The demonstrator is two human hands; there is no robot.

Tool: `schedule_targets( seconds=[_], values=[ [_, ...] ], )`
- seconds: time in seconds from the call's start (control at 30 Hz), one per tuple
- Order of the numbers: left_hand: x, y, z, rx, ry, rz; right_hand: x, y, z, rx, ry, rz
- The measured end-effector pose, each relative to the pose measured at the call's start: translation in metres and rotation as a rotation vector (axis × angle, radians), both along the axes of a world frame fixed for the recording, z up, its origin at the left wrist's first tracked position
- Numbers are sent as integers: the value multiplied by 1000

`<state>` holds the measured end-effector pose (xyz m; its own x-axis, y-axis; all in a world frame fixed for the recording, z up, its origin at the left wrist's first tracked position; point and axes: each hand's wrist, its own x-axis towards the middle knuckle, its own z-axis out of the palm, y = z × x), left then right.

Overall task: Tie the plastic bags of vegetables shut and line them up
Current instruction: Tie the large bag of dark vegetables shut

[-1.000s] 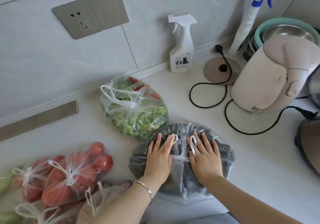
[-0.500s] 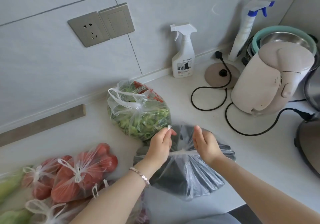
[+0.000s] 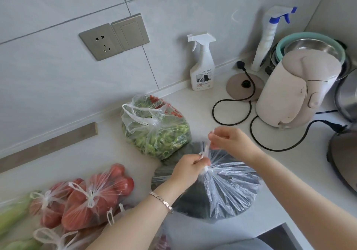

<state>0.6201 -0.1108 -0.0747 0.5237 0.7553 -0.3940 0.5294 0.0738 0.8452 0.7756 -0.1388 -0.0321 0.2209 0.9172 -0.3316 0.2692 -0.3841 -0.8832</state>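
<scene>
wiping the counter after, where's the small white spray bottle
In the head view the small white spray bottle stands at the back of the counter against the wall, right of centre, left of the round kettle base.

Bright, soft daylight washes my tabletop [image 3: 202, 103] pale, with faint shadows. The plastic bag [image 3: 231, 184] glints white. My right grip [image 3: 229, 139] looks smeared, perhaps motion blur. Wall [image 3: 58, 95] lines bow at the edges.

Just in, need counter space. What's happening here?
A person is tying a clear plastic bag of dark vegetables on the white counter. The left hand pinches the gathered neck, the right hand pinches a handle strip above it. A knotted bag of green peppers and knotted bags of red tomatoes lie nearby.
</scene>
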Motion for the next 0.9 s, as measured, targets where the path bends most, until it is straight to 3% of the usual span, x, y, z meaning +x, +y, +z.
schedule_targets(
  seconds=[0.07,0.2,0.23,0.33,0.43,0.53,0.7,0.83,0.9],
  values=[
    [-1,1,5,-132,-104,168,7,-11,-13,33,57,-96],
    [2,4,10,-166,-105,242,-27,-34,-40,-24,-144,231],
    [4,2,14,-162,-100,249,-37,-35,-46,8,-159,226],
    [5,0,19,-217,-148,325,-52,-30,-62,28,-139,15],
    [2,1,17,-261,-220,502,-61,-21,-70,-76,29,-234],
    [3,3,20,-371,-381,657,-68,-14,-70,-104,34,-231],
    [21,17,31,-507,-442,518,-71,-23,-75,127,-194,81],
    [33,26,37,-502,-287,265,-70,-27,-78,111,-73,35],
    [28,35,35,-365,-154,160,-70,-28,-75,-2,106,-85]
  ],
)
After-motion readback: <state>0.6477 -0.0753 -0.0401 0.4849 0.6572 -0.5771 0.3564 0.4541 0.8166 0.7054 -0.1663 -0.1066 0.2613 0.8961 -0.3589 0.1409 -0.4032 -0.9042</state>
